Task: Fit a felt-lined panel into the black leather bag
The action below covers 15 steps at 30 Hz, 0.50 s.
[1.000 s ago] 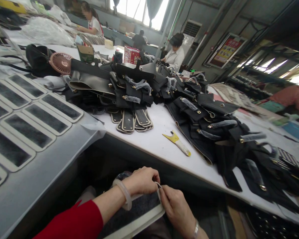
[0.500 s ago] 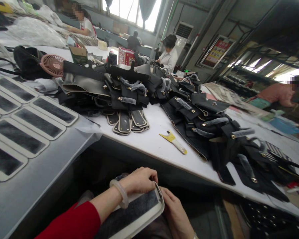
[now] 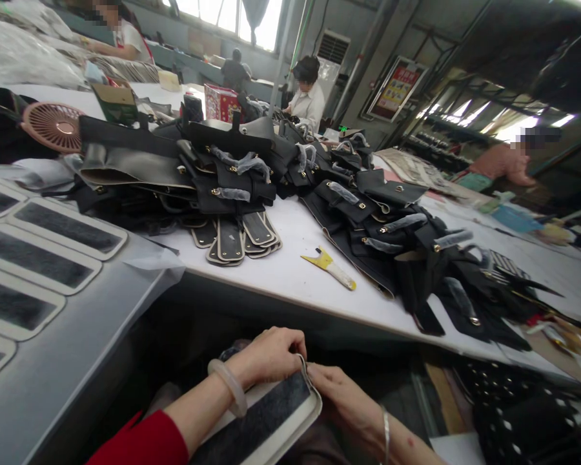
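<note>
Low in front of me, over my lap, is a bag panel (image 3: 271, 413) with a dark centre and a cream border. My left hand (image 3: 275, 352), a pale bangle on its wrist, curls over the panel's upper edge near the far corner, fingertips partly hidden. My right hand (image 3: 336, 391) pinches the same corner from the other side, thumb and fingers close together at the rim. More panels of this kind (image 3: 39, 255) lie in rows on the grey surface to my left.
Black handbags (image 3: 237, 168) with plastic-wrapped handles heap on the white table (image 3: 290, 284). Short black straps (image 3: 230, 239) and a yellow-handled tool (image 3: 329, 268) lie near its edge. A pink fan (image 3: 53, 127) stands left; co-workers (image 3: 307, 97) sit farther back.
My view has swung slightly right, so the table's things sit farther left. My right hand has come in closer to the panel's corner, and its forearm with a bracelet now shows.
</note>
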Motion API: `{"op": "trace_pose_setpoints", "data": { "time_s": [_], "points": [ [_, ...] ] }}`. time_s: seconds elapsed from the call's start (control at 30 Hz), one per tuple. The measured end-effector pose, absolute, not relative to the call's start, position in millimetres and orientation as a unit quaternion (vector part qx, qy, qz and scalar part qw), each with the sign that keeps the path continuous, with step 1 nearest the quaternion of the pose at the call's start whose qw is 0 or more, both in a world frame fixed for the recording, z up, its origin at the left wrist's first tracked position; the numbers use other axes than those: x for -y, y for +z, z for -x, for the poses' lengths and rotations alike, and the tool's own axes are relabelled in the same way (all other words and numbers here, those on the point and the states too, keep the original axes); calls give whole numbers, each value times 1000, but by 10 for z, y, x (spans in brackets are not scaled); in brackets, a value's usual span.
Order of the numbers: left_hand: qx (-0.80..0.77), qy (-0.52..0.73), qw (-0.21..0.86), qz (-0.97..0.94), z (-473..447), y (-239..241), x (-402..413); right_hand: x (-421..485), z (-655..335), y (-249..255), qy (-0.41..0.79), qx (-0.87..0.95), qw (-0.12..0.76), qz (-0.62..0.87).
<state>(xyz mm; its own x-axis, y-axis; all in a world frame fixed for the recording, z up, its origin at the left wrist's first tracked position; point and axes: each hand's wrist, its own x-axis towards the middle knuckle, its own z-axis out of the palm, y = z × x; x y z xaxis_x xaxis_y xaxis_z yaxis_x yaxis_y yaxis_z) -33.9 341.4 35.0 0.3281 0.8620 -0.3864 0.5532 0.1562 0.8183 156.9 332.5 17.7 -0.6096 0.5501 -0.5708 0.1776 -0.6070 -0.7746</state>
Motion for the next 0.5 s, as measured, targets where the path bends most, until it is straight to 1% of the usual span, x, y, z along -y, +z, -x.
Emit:
{"op": "trace_pose_setpoints", "data": {
  "time_s": [0.17, 0.3, 0.4, 0.5],
  "points": [
    [-556, 153, 503, -644, 324, 299, -3384, -3492, -1579, 245, 755, 490, 35, 433],
    [-546, 162, 500, -652, 342, 265, -3379, -3620, -1566, 275, 677, 584, -29, 446],
    [-518, 163, 527, -654, 395, 273, -3422, -3691, -1548, 287, 609, 651, -68, 448],
    [-484, 150, 574, -643, 473, 277, -3484, -3737, -1521, 299, 566, 688, -103, 441]
  ]
}}
